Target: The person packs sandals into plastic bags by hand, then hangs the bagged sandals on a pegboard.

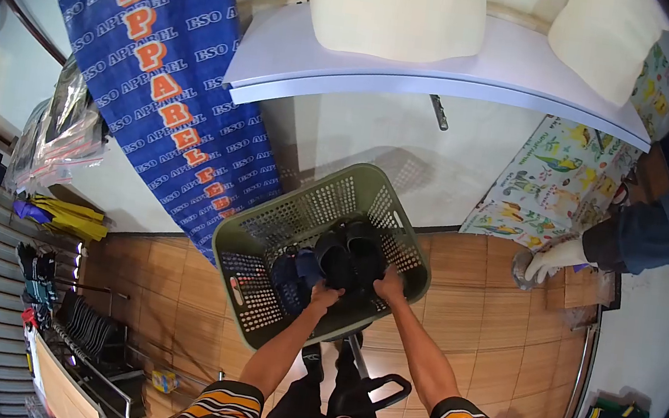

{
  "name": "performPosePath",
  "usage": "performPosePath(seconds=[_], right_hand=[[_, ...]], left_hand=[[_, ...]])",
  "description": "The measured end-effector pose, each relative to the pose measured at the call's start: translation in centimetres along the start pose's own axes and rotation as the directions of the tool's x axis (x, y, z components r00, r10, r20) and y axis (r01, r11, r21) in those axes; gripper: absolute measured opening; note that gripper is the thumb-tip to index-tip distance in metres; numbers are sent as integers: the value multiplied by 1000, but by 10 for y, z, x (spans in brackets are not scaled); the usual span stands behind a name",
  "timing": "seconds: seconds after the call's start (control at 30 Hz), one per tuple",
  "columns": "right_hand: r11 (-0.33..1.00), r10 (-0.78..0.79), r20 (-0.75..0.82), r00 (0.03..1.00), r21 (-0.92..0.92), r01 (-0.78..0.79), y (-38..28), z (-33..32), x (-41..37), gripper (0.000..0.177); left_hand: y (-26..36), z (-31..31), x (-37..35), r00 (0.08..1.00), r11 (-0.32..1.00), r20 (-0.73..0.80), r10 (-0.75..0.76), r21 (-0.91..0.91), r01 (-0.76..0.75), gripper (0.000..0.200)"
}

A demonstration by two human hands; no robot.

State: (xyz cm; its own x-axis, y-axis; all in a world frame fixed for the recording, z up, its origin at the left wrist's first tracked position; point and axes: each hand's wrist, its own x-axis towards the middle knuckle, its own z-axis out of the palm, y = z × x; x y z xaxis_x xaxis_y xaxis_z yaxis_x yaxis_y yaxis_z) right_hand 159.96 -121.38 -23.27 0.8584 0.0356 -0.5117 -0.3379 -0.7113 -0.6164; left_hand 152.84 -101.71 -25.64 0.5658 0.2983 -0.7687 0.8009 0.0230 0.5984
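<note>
Both hands are down inside the green perforated laundry basket [321, 314]! Left hand's [326, 296] fingers and right hand's [389, 285] fingers grasp the near ends of the black slide sandals [351, 254], side by side, with dark blue footwear [293, 277] lying just left of them.

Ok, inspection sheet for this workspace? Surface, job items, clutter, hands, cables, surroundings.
Surface: wood-look floor; basket's support unclear
Job items: black shoes inside green basket
Clutter: dark blue items beside the shoes
Hands: left and right both at the shoes; fingers partly hidden
Cables: nothing seen
Surroundings: pale shelf ahead; blue printed sheeting left; black hangers lower left
</note>
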Motion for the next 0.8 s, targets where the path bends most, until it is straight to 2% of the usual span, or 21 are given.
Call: performPosePath(seconds=[0.03,0.07,0.1,0.13,0.17,0.23,0.27,0.33,0.37,0.43,0.47,0.53,0.57,0.63,0.67,0.73,0.77,0.8], right_hand=[[1000,7,70,998,-26,-6,1,0,6,86],[1000,9,77,997,-30,-6,4,2,12,86],[997,43,95,995,-62,-37,7,6,18,89],[993,74,109,991,-95,-64,8,8,23,91],[993,71,115,991,-99,-59,5,6,23,91],[977,107,155,982,-201,-75,-3,2,15,97],[976,105,162,981,-205,-71,-2,3,17,97],[973,149,183,972,-202,-111,8,13,24,92],[973,146,184,972,-202,-108,12,15,31,92],[970,148,312,939,-233,-75,29,29,44,83],[969,148,311,939,-233,-76,33,31,44,83],[987,117,310,944,-146,-74,28,26,37,72],[987,111,308,945,-145,-69,23,25,32,72],[999,20,65,998,31,-22,13,25,17,62],[999,16,66,998,30,-18,8,28,5,62],[995,-63,-156,986,67,74,-15,29,-27,50],[994,-74,-158,985,63,85,-22,33,-40,50],[971,-173,-181,968,134,198,-25,40,-55,45]], left_hand=[[-8,6,16,1000,1000,-16,-11,-1,11,80],[-49,17,76,1000,1000,-19,-18,-5,18,80],[-93,26,127,995,944,-14,99,318,-90,78],[-126,26,168,977,776,28,210,603,-184,76],[-108,35,143,978,780,22,207,600,-179,76],[-50,26,71,982,904,-184,39,424,44,71],[-34,25,53,981,906,-189,33,420,50,71],[-23,24,43,982,981,109,-153,137,138,70],[-15,25,39,983,981,107,-152,135,137,70],[-23,25,37,970,984,184,-159,-54,172,63],[-25,23,34,970,984,185,-159,-54,172,63],[-25,21,19,977,972,153,-146,-162,171,31],[-22,17,14,978,972,150,-142,-164,166,31],[-28,9,9,946,956,285,-151,-201,213,28],[-33,3,5,948,956,283,-149,-205,211,28],[-32,-9,-12,946,984,302,-118,-95,153,33],[-30,-17,-23,948,984,299,-108,-103,145,33],[-26,-27,-38,953,992,298,-55,-93,87,39]])
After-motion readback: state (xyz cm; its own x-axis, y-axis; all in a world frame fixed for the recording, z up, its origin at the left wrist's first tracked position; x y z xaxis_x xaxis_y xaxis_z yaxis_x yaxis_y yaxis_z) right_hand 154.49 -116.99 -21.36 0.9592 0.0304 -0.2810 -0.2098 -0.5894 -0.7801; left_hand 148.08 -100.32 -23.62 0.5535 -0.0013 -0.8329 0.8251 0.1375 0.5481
